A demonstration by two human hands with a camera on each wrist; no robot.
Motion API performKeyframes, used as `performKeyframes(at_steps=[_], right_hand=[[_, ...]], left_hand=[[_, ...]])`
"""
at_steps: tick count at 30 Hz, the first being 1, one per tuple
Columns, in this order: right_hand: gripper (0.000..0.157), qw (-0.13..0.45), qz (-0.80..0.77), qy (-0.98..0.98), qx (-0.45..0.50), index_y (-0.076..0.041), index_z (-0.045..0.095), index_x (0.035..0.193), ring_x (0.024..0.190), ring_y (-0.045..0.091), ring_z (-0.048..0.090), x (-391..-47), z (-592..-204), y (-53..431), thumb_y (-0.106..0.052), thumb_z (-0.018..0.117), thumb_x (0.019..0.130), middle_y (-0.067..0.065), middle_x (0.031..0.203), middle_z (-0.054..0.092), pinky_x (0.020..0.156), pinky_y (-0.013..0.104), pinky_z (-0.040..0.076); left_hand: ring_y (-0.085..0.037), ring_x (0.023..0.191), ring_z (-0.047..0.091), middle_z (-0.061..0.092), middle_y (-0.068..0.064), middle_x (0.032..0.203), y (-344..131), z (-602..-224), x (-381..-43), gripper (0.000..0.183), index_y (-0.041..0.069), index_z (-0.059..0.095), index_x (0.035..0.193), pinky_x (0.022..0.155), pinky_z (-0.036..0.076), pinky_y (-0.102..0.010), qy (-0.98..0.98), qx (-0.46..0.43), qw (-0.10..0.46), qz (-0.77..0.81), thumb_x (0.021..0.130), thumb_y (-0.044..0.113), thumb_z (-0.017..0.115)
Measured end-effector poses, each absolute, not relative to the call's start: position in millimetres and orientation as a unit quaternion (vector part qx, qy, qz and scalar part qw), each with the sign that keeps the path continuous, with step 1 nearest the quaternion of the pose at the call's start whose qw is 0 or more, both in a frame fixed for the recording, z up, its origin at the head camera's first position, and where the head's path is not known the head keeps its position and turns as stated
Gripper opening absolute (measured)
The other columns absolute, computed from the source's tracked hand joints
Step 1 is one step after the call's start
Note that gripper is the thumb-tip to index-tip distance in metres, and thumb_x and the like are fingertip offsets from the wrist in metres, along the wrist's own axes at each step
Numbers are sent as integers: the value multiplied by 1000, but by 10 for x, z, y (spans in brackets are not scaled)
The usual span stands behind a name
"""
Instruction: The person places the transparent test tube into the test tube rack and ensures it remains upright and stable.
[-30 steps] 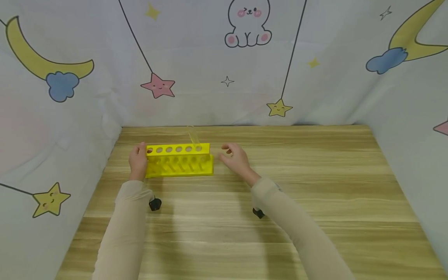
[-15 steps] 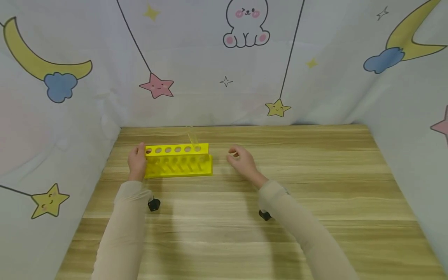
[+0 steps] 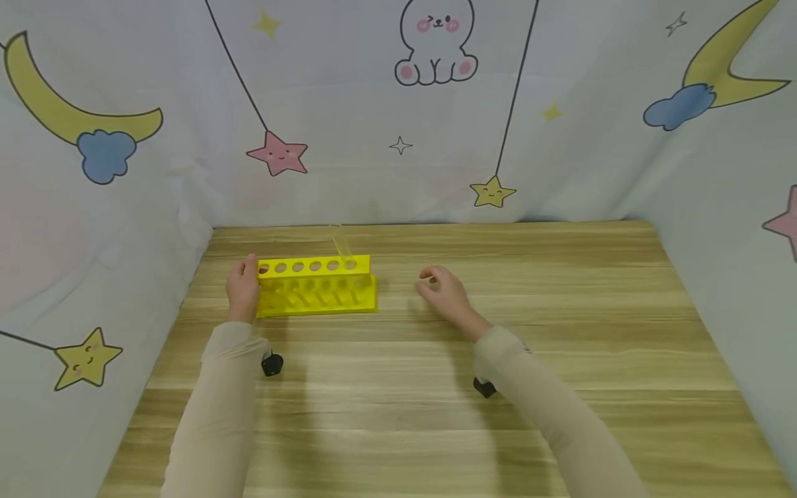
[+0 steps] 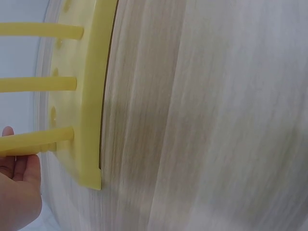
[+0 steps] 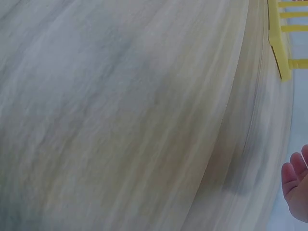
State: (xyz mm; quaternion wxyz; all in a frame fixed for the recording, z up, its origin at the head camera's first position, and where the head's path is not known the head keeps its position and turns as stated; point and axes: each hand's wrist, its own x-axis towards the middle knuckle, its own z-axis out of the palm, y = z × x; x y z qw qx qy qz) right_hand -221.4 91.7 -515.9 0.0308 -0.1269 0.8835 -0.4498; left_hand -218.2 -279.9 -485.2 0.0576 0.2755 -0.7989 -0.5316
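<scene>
A yellow test tube rack stands on the table left of the middle, with a row of round holes along its upper shelf. From the rightmost hole a clear test tube sticks up, tilted back to the left. My left hand grips the rack's left end; in the left wrist view its fingers curl at the end of the rack, partly hidden by a yellow peg. To the right of the rack, my right hand hovers over the table, loosely curled around nothing. The right wrist view shows that hand apart from the rack.
The wood-grain table reaches back to a white cloth backdrop printed with moons, stars and an animal. Cloth walls also close the left and right sides. A black wrist device hangs below the left sleeve.
My right hand has drawn away to the right from the rack, its fingers still loosely bent. The left hand stays on the rack's left end, and the tube stands as before.
</scene>
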Motion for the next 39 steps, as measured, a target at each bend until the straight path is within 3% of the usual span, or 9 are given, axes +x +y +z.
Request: performKeyframes(at_steps=[8, 16, 24, 32, 39], right_hand=[[33, 29, -447, 886, -117, -5, 56, 107, 102, 24, 49, -2185, -5159, 1138, -30, 51, 86, 8, 113, 55, 87, 41, 41], [34, 24, -463, 881, -94, -3, 55, 109, 104, 27, 48, -2158, -5181, 1354, -28, 51, 85, 11, 114, 54, 88, 43, 39], [36, 22, -492, 868, -59, -4, 53, 112, 108, 26, 44, -2122, -5202, 1558, -30, 50, 86, 10, 117, 52, 89, 43, 39], [35, 4, -482, 874, -60, -2, 54, 111, 107, 28, 46, -2105, -5222, 1678, -26, 50, 87, 12, 117, 52, 89, 43, 40], [33, -8, -477, 877, -55, -2, 54, 110, 106, 28, 47, -2076, -5208, 1752, -26, 51, 87, 13, 115, 53, 88, 43, 40]], left_hand=[[-14, 94, 41, 50, -2, 107, -2808, -4828, -2156, 60, 3, 43, 121, 86, 38, -30, -811, 253, 44, -526, 91, 52, 25], [-13, 91, 42, 48, -4, 110, -2939, -4876, -2156, 67, 2, 41, 124, 88, 38, -35, -821, 234, 25, -520, 88, 57, 27], [-30, 112, 39, 40, -20, 129, -3002, -4824, -2133, 65, 0, 36, 130, 94, 33, -41, -841, 225, 45, -490, 91, 51, 28], [-31, 108, 40, 40, -21, 126, -3011, -4780, -2105, 67, 1, 34, 131, 87, 35, -40, -854, 218, 49, -470, 90, 53, 26], [-27, 103, 42, 43, -19, 123, -3018, -4776, -2093, 62, 3, 37, 130, 80, 35, -33, -859, 224, 58, -457, 91, 50, 28]])
